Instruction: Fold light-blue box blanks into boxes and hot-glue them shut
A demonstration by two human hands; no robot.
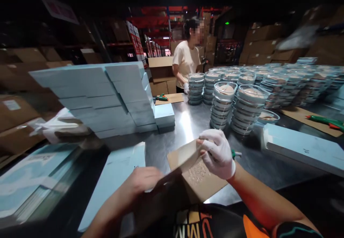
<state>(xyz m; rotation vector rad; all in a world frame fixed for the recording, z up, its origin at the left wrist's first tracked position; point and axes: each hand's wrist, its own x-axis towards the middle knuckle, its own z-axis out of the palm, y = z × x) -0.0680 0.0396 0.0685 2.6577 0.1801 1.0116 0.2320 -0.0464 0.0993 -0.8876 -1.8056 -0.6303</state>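
Far side: person in cream shirt (185, 60) | centre: stacked lidded bowls (247, 109) (many rows) | left: pile of pale blue flat boxes (107, 94) | background: brown cartons (263, 41) | right: green-orange tool (326, 122)

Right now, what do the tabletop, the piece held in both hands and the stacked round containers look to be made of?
Tabletop: likely stainless steel, grey with a bright glare streak. Held piece between the left hand and gloved right hand: apparently brown cardboard, matte, folded. Round containers: seemingly clear plastic or glass; contents show through.

The right hand (217, 154), in a white glove, is closed in a pinch, forearm running back toward 5 o'clock. The bare left hand (145, 180) lies at 8 o'clock of it, fingers curled.
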